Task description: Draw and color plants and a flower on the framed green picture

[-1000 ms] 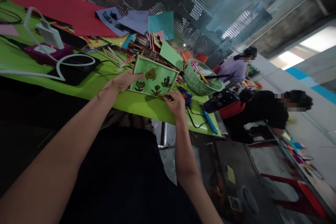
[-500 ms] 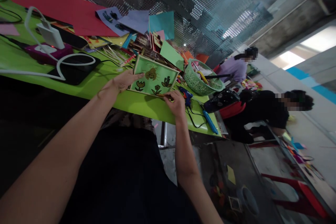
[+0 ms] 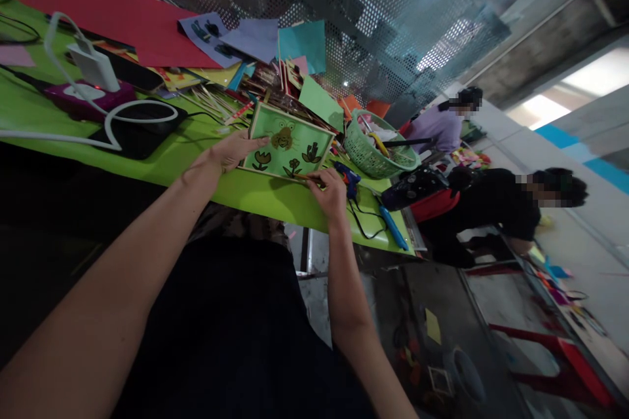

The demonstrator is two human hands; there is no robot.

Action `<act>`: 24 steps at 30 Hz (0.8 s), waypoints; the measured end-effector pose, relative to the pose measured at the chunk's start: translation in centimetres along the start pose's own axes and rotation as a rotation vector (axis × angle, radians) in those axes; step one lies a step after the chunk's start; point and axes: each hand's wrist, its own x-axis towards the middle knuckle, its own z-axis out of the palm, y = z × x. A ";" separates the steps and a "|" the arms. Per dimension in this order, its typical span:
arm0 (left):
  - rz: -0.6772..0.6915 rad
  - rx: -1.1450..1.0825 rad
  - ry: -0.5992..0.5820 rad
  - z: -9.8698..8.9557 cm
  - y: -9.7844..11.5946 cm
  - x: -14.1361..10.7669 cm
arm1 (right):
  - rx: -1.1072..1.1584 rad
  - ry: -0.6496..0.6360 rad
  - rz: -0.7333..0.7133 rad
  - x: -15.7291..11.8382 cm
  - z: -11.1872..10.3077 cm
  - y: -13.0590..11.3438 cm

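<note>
My left hand (image 3: 238, 149) grips the left side of a framed picture (image 3: 299, 141), its thumb over the front. The picture has a light wooden frame around green paper, with a brown cut-out creature at the top and dark-outlined flowers below. It is held tilted above the green table. At its lower edge, my right hand (image 3: 330, 191) is closed in a pinch on a thin brownish stick (image 3: 308, 178), whose tip lies by the middle flower. Just right of that hand rests a blue glue gun (image 3: 348, 178).
On the green table (image 3: 275, 200) lie a red paper sheet (image 3: 108, 10), loose sticks (image 3: 204, 101) and a white charger (image 3: 93, 65) with its cable. A green basket (image 3: 368, 150) and a blue-handled tool (image 3: 393, 226) are at the right. Two people (image 3: 439, 124) sit beyond.
The thin stick in my right hand has shifted slightly left and up against the picture's lower edge. My left hand and the frame stay in place.
</note>
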 end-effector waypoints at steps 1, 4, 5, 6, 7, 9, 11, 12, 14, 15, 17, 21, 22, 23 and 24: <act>0.002 0.003 0.002 0.0 -0.1 0.1 | 0.005 0.004 -0.009 0.0 0.0 0.0; 0.011 0.006 0.007 -0.1 -0.3 0.3 | 0.000 0.009 -0.032 0.0 0.0 0.0; 0.013 0.007 0.007 -0.2 -0.4 0.3 | -0.010 0.007 -0.032 0.0 0.0 0.0; 0.015 0.008 0.005 -0.3 -0.5 0.4 | -0.019 0.005 -0.028 0.0 0.0 -0.1; 0.017 0.010 0.005 -0.4 -0.5 0.4 | -0.025 0.004 -0.022 0.0 0.0 -0.1; 0.017 0.018 0.006 -0.5 -0.7 0.5 | -0.030 0.000 -0.016 0.1 0.0 -0.1; 0.013 0.023 0.004 -0.6 -0.7 0.6 | -0.036 -0.003 -0.015 0.2 0.0 -0.1; 0.011 0.023 0.001 -0.6 -0.7 0.6 | -0.040 -0.005 -0.014 0.2 0.0 -0.1; 0.011 0.020 -0.004 -0.6 -0.7 0.6 | -0.041 -0.009 -0.014 0.2 0.0 -0.1; 0.014 0.017 -0.004 -0.6 -0.7 0.7 | -0.038 -0.010 -0.017 0.3 0.0 -0.1; 0.020 0.013 0.008 -0.6 -0.7 0.7 | -0.034 -0.009 -0.024 0.3 0.0 -0.1; 0.028 0.011 0.030 -0.8 -0.8 0.7 | -0.024 -0.022 -0.010 0.1 -0.2 -0.2; 0.030 0.013 0.030 -0.9 -0.9 0.7 | -0.018 -0.026 -0.005 0.1 -0.3 -0.2; 0.031 0.015 0.030 -0.9 -0.9 0.7 | -0.011 -0.028 -0.002 0.1 -0.3 -0.3; 0.030 0.019 0.029 -0.9 -0.9 0.7 | -0.004 -0.029 -0.001 0.1 -0.4 -0.3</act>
